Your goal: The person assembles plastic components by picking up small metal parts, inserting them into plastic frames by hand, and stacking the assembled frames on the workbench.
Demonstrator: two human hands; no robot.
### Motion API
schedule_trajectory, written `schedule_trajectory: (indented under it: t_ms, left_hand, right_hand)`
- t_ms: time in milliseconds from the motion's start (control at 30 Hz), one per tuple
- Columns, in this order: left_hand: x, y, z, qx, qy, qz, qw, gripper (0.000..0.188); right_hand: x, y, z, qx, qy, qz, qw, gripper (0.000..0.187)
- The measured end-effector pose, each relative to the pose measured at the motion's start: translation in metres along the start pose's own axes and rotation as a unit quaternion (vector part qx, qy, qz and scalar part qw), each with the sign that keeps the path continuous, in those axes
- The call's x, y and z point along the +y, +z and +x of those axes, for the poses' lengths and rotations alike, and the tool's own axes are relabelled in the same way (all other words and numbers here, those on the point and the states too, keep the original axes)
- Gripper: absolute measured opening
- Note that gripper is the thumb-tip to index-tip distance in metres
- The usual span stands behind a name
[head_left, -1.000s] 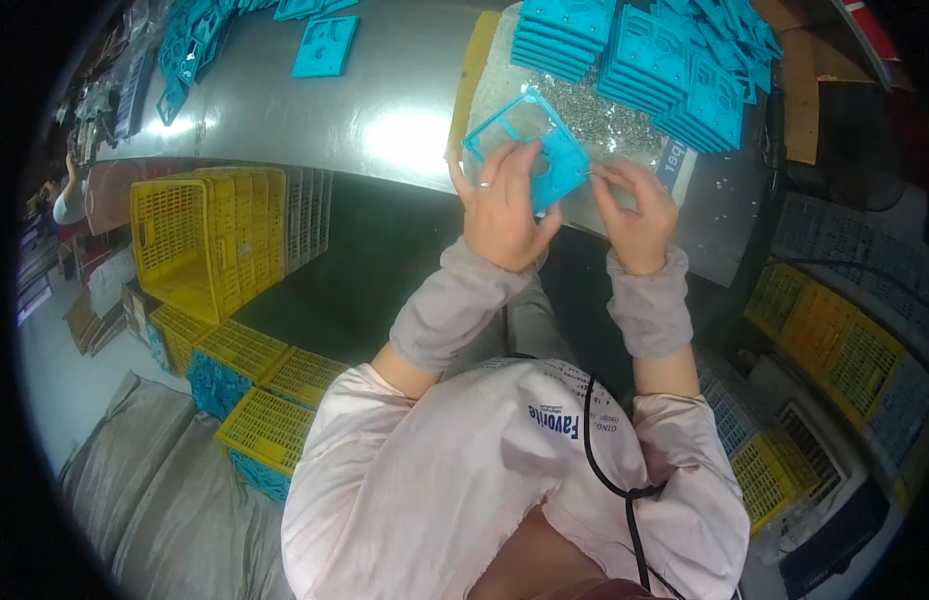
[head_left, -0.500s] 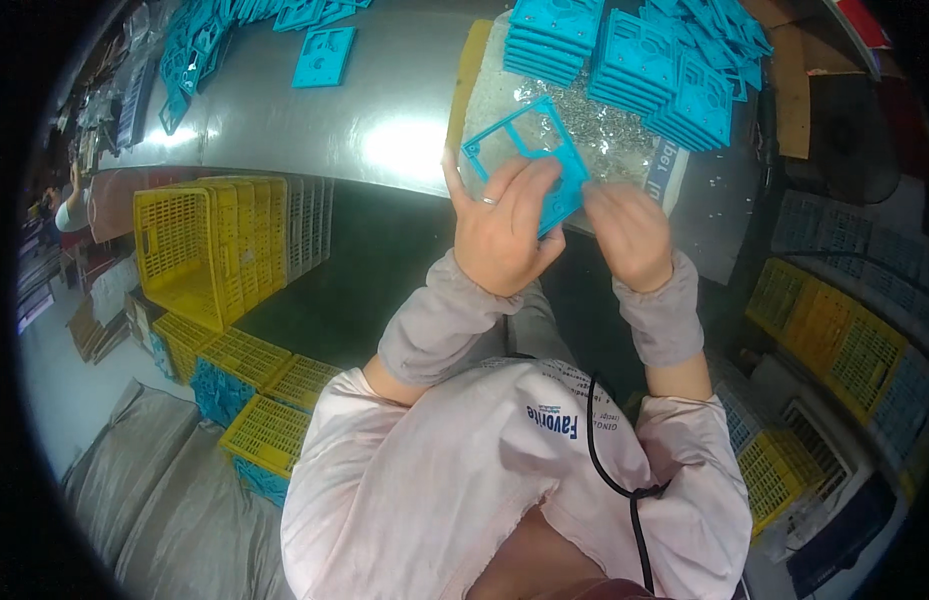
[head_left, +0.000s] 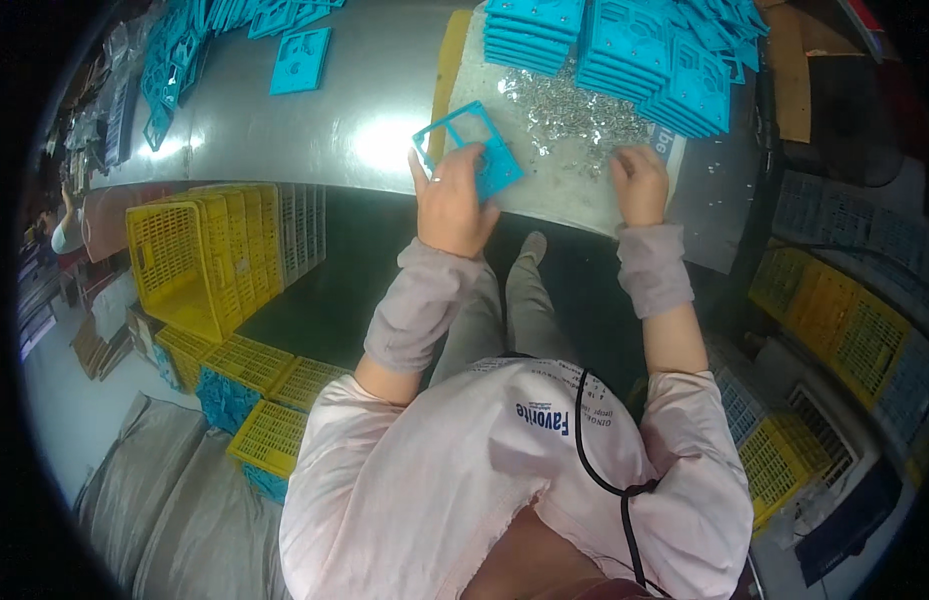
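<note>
One square, openwork blue frame

On the grey metal table, stacked square blue plastic panels stand upper right behind small silvery metal pieces, with rectangular yellow plastic crates below left.

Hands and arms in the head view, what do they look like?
The left hand wears a thin ring; the right hand shows none, and both are ungloved. Loose greyish-pink cuffs cover both wrists. Pale pink sleeves end further up, leaving bare forearm between.
</note>
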State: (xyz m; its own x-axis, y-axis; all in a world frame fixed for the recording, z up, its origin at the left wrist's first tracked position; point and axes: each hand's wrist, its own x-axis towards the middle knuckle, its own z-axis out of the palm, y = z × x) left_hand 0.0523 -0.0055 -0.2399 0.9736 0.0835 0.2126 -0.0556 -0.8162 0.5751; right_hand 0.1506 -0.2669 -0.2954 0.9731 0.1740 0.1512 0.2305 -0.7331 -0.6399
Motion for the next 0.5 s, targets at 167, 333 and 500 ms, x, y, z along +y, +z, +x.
schedule_trajectory:
  t_ms: [167,333,500]
  left_hand:
    - [-0.027,0.025,0.003,0.004,-0.014,0.014,1.0,0.072]
    - [-0.034,0.035,0.012,-0.013,-0.031,0.058,0.998,0.064]
    - [0.004,0.058,0.014,-0.021,0.041,0.056,0.997,0.048]
  right_hand:
    - [0.004,0.016,0.005,-0.004,-0.056,-0.083,0.995,0.008]
    - [0.001,0.012,0.005,-0.024,-0.01,-0.066,0.997,0.012]
    - [-0.01,0.009,-0.011,0.036,0.071,0.075,0.994,0.012]
